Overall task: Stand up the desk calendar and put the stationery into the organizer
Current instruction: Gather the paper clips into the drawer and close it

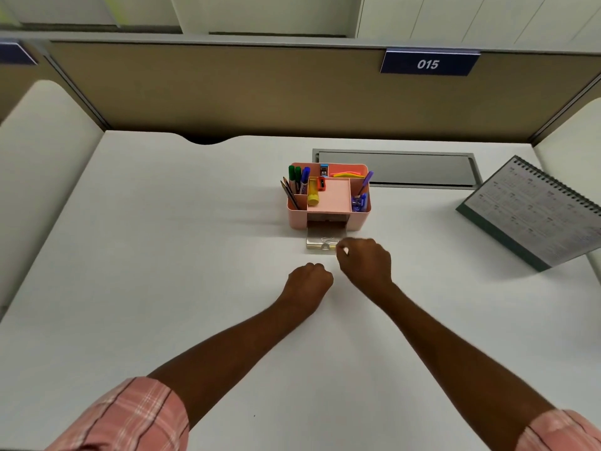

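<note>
Two hands (309, 278) (366, 260) — one white bit (345, 251), one organizer (328, 219)

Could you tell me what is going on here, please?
A person is tidying stationery into the pink organizer, whose clear drawer is pulled out. Their right hand pinches a small pale item at the drawer's front; I cannot tell what. The left hand rests curled on the desk. The desk calendar stands at the right.

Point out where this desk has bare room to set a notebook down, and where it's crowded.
Widest bare patch: the left half of the desk, from the organizer to the left edge. Also bare: the strip between organizer and calendar, and the near corners outside both forearms. Crowded: around the open drawer, where the left hand and right hand sit.
</note>
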A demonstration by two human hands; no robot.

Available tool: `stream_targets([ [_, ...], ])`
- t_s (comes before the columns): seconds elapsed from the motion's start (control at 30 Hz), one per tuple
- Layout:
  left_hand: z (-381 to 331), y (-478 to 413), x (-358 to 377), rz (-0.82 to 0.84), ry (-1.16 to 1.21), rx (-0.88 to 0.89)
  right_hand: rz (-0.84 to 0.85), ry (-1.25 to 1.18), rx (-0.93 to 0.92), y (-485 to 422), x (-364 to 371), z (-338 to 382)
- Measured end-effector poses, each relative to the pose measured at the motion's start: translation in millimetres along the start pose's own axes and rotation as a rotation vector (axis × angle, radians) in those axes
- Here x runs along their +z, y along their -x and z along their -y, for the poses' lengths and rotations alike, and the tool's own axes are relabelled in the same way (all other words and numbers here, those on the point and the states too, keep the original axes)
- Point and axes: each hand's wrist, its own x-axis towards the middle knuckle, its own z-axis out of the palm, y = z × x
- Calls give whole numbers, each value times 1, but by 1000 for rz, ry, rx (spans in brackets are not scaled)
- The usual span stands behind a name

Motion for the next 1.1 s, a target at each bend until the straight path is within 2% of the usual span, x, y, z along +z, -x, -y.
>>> stream_targets([
  [0.23,-2,0,4,-6,-99,57,191,-146,162,65,27,-15],
  [0.3,0,-5,15,-48,-123,81,197,-196,165,76,33,-17],
  [0.5,3,-7,31,-160,7,-9,178,-254,116,80,38,-21],
  [0.63,6,-5,30,-133,199,-98,121,-234,80,86,43,-24],
  [0.87,12,-14,3,-363,437,-179,-85,-45,-114,114,67,-29],
  [0.97,18,-30,-25,-445,486,-229,-136,-27,-142,114,72,-31],
  [1.1,31,-59,-42,-424,486,-314,-122,-55,-153,113,69,-29],
])
